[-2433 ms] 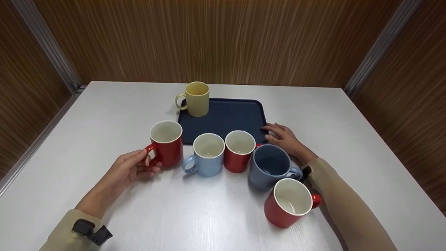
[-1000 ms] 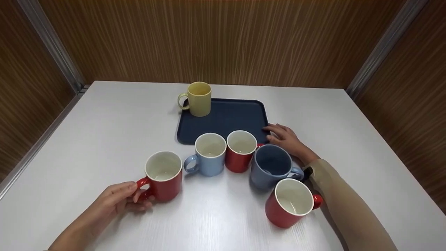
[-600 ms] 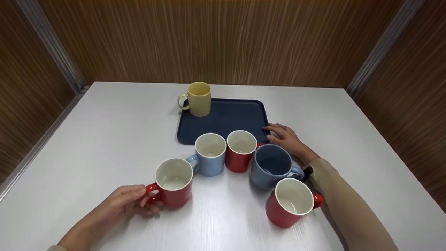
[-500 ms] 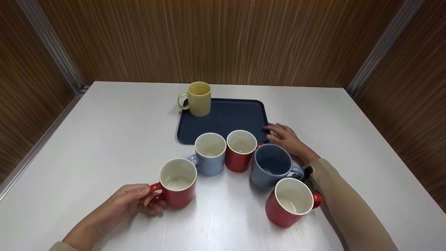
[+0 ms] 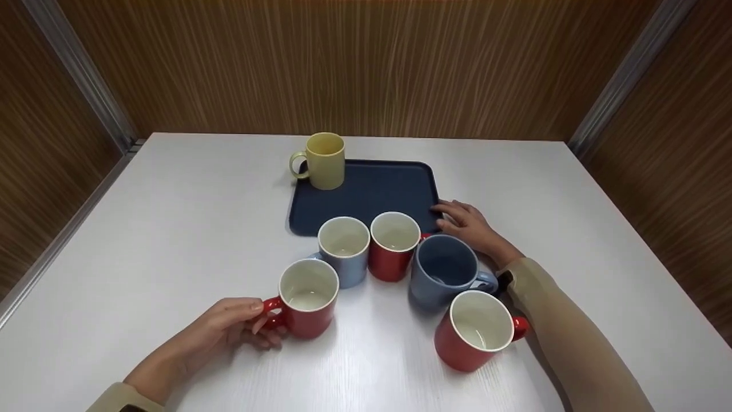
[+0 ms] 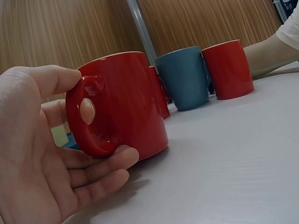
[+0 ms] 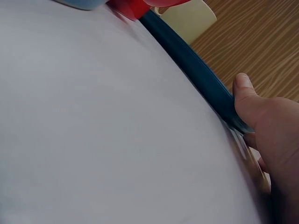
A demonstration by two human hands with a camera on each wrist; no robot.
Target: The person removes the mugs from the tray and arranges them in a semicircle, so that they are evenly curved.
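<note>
Three red mugs (image 5: 307,297), two blue (image 5: 343,250), one yellow (image 5: 325,160), one tray (image 5: 377,191).

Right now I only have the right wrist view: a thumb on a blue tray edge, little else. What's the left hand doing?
Observer: The left hand grips the handle of a red mug, thumb on top; the mug stands on the table.
Operator: Anything loaded yet?
Observer: Only a yellow mug, at the far left corner of the tray.
Operator: Other mugs?
Observer: Four stand off the tray on its near side: a light blue mug, a middle red mug, a dark blue mug and a nearest red mug.
</note>
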